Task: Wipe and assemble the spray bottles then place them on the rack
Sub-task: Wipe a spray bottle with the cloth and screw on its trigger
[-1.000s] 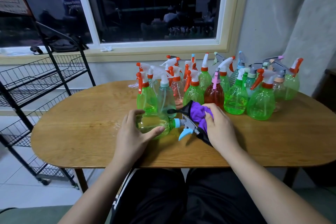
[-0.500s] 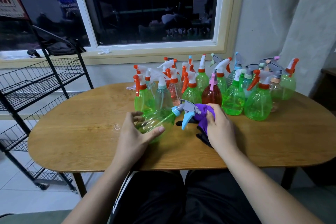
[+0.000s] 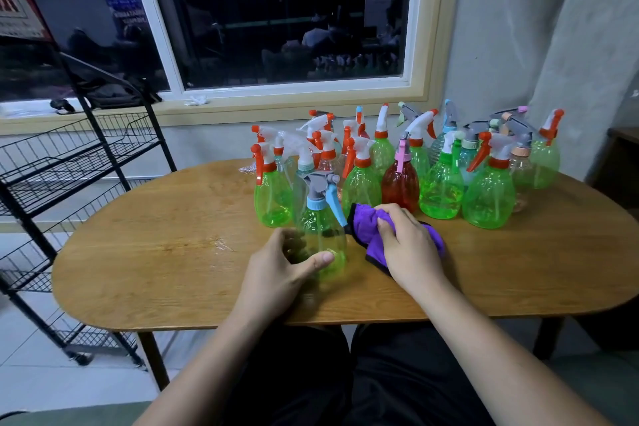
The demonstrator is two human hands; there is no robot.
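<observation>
A clear green spray bottle with a grey head and a light blue collar and trigger stands upright on the wooden table. My left hand grips its lower body, thumb across the front. Just to its right, my right hand holds a purple cloth with a black edge, bunched on the tabletop. The cloth is beside the bottle, apart from it. A black wire rack with basket shelves stands to the left of the table.
Several assembled spray bottles, mostly green with orange and white heads, one red, crowd the table's far right half. The window sill and wall run behind them. My legs are under the table's near edge.
The bottle went from lying on its side to tilted to upright in my left hand. My right hand came off the spray head and now rests on the cloth on the table.
</observation>
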